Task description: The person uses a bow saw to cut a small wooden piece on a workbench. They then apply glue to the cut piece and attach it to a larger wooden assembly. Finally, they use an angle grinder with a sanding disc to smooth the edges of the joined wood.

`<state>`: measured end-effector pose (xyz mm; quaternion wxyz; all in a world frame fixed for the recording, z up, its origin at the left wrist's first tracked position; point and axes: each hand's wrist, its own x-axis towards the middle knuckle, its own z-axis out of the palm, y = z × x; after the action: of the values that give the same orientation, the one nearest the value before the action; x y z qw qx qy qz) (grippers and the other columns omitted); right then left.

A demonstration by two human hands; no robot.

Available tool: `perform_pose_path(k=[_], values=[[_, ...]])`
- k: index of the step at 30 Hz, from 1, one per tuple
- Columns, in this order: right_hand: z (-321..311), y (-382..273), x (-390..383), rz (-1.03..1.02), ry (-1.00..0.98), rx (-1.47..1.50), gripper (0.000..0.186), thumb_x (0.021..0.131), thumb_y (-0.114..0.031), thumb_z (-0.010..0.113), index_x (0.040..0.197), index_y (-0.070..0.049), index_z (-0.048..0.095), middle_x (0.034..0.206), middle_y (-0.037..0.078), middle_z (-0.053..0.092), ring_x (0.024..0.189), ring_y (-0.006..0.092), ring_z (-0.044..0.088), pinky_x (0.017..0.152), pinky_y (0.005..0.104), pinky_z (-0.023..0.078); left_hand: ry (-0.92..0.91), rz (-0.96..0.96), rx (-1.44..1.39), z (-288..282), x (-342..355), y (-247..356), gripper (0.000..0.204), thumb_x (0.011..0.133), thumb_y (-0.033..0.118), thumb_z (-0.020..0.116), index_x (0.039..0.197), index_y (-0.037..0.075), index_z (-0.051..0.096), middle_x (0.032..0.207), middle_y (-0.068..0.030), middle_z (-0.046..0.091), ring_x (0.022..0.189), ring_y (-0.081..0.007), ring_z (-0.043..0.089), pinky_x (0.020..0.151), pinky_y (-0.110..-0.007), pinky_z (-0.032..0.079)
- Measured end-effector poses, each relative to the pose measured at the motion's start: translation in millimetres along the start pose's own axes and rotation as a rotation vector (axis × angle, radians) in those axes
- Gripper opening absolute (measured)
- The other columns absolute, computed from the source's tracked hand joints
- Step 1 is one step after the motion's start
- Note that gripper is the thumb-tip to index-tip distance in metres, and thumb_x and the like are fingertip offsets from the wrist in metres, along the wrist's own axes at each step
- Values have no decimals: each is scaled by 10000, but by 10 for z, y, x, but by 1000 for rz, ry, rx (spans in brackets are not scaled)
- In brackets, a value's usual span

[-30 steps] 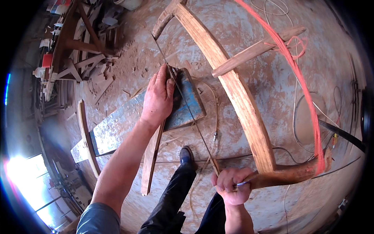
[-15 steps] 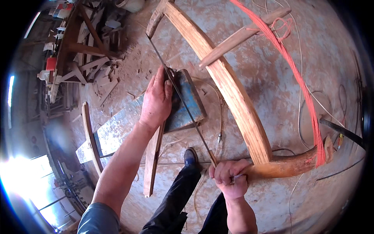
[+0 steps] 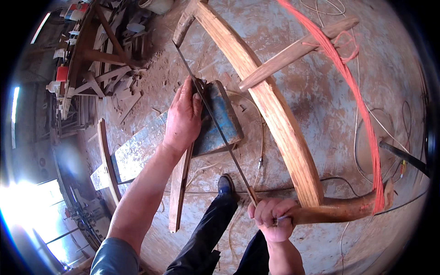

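A large wooden frame saw (image 3: pixel 277 119) spans the view, with a cross stick (image 3: pixel 298 55) and a twisted red cord (image 3: pixel 353 91). My right hand (image 3: pixel 275 219) is closed round its near wooden end, by the blade's lower end. The thin dark blade (image 3: pixel 215 119) slants past the thumb of my left hand (image 3: pixel 183 114). Under that hand lies a wooden strip (image 3: pixel 178 197), held against a blue-painted bench (image 3: pixel 220 123). The strip's near end juts toward me; my palm hides its middle. Where the blade meets the wood is hard to make out.
Scrap wood (image 3: pixel 107 78) and a wooden rack fill the far left. Another wooden strip (image 3: pixel 106 156) leans across the bench's left end. Hoses and cables (image 3: pixel 261 137) trail over the stained floor. My shoe (image 3: pixel 225 183) stands below the blade; a white bucket (image 3: pixel 156 5) is at the top.
My right hand has moved slightly down and to the right, drawing the saw a little toward me. The red cord and cross stick have shifted right. My left hand stays almost in place.
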<state>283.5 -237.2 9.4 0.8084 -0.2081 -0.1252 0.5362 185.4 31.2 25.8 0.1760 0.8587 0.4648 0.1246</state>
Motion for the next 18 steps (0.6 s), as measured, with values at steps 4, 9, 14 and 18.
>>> perform_pose_path(k=[4, 9, 14, 18], values=[[57, 123, 164, 9, 135, 129, 129, 995, -190, 423, 892, -113, 437, 555, 19, 378, 519, 166, 394, 580, 373, 391, 19, -12, 16, -13, 19, -54, 456, 1000, 155, 445, 1414, -26, 380, 1288, -281, 532, 1199, -434, 524, 990, -445, 451], [221, -46, 159, -37, 200, 205, 167, 984, -241, 491, 890, -114, 435, 551, 25, 387, 516, 170, 398, 568, 380, 393, 22, -24, 21, 30, 45, -105, 467, 1003, 174, 443, 1419, -26, 373, 1291, -288, 531, 1210, -430, 515, 1010, -442, 433], [194, -254, 192, -127, 62, 26, 324, 1003, -446, 458, 941, -130, 429, 568, 26, 371, 517, 177, 397, 565, 392, 395, 32, -75, 8, 4, 29, -50, 462, 1011, 191, 429, 1412, -33, 377, 1301, -291, 525, 1216, -423, 514, 1014, -439, 427], [234, -162, 202, -40, 168, 171, 318, 962, -400, 579, 907, -116, 448, 556, 15, 399, 528, 173, 415, 587, 380, 389, 55, -42, 17, 31, 24, -112, 457, 1015, 192, 421, 1409, -35, 375, 1283, -290, 533, 1203, -425, 519, 999, -445, 432]])
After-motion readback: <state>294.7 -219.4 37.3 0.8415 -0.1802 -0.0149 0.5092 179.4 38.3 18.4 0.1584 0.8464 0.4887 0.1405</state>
